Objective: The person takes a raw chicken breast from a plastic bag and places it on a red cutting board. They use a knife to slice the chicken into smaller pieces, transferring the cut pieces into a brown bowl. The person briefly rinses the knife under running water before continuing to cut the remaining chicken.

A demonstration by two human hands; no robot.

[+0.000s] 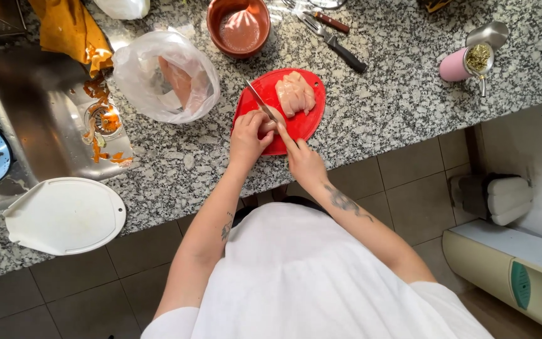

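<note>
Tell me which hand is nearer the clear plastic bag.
Left. The left hand is on the red cutting board's near edge, on the plastic bag side; the right hand lies farther off, beyond the left.

Under the fingers (265, 125) lies a red board (305, 122); just beyond them, pale pink chicken (295, 93). The counter (396, 94) is speckled grey granite. Farther off sit a terracotta-brown bowl (221, 12) and a white board (64, 216).

Meat (295, 93) on cutting board (308, 122), plastic bag (164, 75) to its left, bowl (238, 28) behind, sink (39, 107) far left.
</note>
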